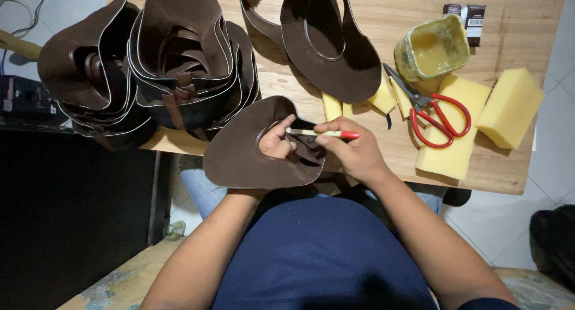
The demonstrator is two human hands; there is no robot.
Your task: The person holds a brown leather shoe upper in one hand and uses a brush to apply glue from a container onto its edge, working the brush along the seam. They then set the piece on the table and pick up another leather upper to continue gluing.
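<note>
Two hat stacks [150, 64] beside scissors [434, 109]

A small dark brown rectangular packet [471, 18] lies at the far right of the wooden table [389, 11]. It carries a white label patch and sits just behind the yellowed glue-crusted tub [432, 46].

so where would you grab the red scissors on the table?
Probably by the red loop handles, coming from above on the right. The scissors lie flat across the yellow foam, blades pointing up-left toward the glue tub, so the handle end is the open, safe side.
</note>
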